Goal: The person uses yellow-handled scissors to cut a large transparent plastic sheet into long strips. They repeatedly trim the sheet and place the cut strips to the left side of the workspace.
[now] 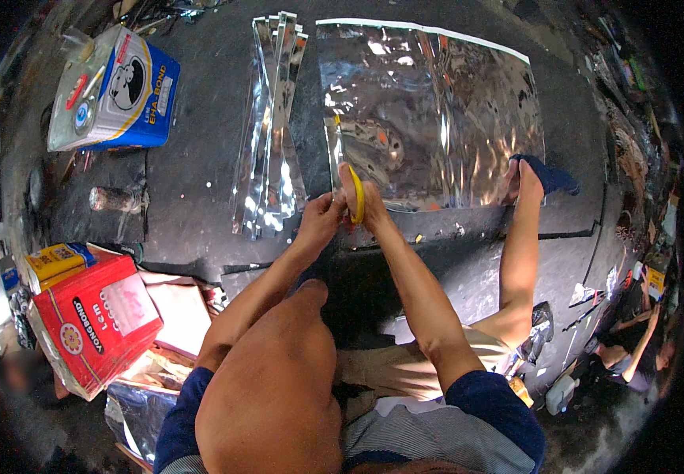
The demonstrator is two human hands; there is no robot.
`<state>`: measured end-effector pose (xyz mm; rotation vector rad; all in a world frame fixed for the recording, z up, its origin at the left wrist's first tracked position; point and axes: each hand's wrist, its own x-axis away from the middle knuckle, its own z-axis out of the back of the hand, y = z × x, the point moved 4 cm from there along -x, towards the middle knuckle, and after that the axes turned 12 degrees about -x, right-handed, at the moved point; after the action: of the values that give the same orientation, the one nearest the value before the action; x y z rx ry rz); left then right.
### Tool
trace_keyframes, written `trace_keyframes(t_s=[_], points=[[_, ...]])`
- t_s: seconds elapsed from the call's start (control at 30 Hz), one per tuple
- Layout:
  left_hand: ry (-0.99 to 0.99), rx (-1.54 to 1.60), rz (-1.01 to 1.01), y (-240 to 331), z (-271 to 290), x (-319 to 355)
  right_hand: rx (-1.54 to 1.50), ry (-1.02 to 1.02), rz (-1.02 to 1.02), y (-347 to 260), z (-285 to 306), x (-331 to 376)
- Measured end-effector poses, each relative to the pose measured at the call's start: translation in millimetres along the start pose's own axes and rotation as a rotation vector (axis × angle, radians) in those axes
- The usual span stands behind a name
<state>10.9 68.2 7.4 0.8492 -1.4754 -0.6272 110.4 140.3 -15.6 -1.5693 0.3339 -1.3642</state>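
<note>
A mirror-like silver sheet (468,103) with a pale far edge lies spread on the dark floor. My right hand (370,207) is closed on yellow-handled scissors (357,189) at the sheet's near left corner. The blades point away from me along its left side and are hard to make out against the shine. Right beside them, my left hand (322,221) pinches the near end of the sheet's left edge. Several cut silver strips (275,118) lie in a loose, overlapping fan left of the sheet.
My outstretched foot (525,175) rests at the sheet's near right corner. A blue and white can (133,103) stands far left, with a small jar (117,199) nearer. A red can (93,324) and a yellow box (58,265) sit near left. Another person (634,355) is at the right.
</note>
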Motion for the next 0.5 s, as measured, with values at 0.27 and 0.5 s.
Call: trace_keyframes(t_s=[0.27, 0.5], points=[[-0.021, -0.081, -0.001, 29, 6, 20, -0.061, 0.064, 0.038, -51, 12, -47], [0.027, -0.219, -0.046, 41, 12, 38, -0.066, 0.062, -0.092, -87, 25, -112]])
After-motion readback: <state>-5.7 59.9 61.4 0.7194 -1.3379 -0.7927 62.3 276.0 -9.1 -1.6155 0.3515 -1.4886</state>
